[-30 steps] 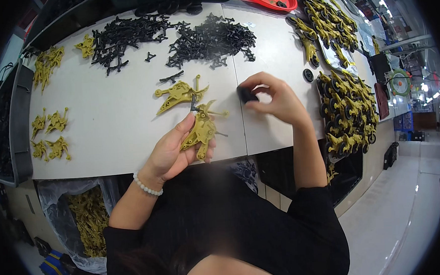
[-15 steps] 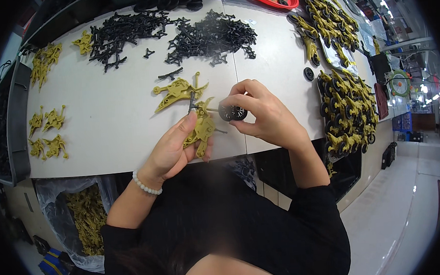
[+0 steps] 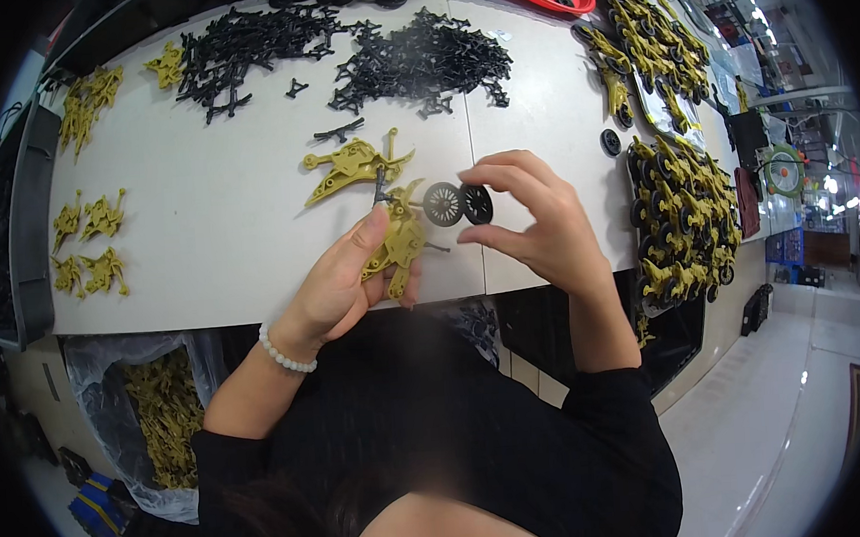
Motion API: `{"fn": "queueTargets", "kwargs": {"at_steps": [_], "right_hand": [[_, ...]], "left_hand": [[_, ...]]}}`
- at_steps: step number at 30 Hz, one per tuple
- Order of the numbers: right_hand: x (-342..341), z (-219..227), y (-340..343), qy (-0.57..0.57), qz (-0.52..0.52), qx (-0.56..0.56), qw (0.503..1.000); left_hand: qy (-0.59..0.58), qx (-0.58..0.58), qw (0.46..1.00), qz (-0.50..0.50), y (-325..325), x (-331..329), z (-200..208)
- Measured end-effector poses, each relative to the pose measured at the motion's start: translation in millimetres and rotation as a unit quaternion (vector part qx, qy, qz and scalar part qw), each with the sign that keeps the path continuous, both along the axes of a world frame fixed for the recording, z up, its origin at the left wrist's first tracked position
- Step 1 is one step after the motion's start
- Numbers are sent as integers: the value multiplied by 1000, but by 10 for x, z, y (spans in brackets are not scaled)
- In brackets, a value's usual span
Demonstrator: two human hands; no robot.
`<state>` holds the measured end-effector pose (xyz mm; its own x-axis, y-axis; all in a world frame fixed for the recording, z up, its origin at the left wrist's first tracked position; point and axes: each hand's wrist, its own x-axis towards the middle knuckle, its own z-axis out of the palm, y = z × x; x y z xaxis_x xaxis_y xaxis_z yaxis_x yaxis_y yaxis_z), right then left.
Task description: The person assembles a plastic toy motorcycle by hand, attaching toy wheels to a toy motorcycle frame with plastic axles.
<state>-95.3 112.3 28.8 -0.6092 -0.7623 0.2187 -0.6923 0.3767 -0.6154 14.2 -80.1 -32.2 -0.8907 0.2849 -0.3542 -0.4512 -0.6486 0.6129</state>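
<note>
A yellow plastic toy frame [image 3: 399,245] is pinched in my left hand [image 3: 338,281], the thumb pressing near a black forked piece [image 3: 380,186] at its upper end. To its right are two black spoked wheels, a left wheel [image 3: 443,205] and a right wheel [image 3: 478,205], side by side. My right hand [image 3: 542,222] has its thumb and index finger around the right wheel, with the index finger at its top edge. Whether the wheels are joined to the frame is unclear. Another yellow frame [image 3: 352,166] lies on the table just beyond my left hand.
Piles of black forked pieces [image 3: 419,63] lie at the back. Yellow frames [image 3: 102,216] lie at left, beside a grey bin [image 3: 34,221]. Wheeled yellow assemblies [image 3: 680,221] crowd the right edge, near a loose wheel [image 3: 610,142]. A red tray [image 3: 572,3] sits behind.
My right thumb and index finger have spread a little wider around the wheels. The two wheels now show more separately. My left hand keeps its hold on the yellow frame.
</note>
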Motion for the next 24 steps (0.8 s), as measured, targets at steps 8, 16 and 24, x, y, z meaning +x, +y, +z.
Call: {"fn": "queueTargets", "kwargs": {"at_steps": [8,16,24], "right_hand": [[304,8,-187,25,154,-14,988],[388,-126,-317,87,178,7,980],[441,-228,-285,101,169,-1,980]], "left_hand": [[-22,41,999,28,37,-36,93],[-8,68,998,7,-20,-12,23],[-3,29,999,-31,-50,14,-53]]}}
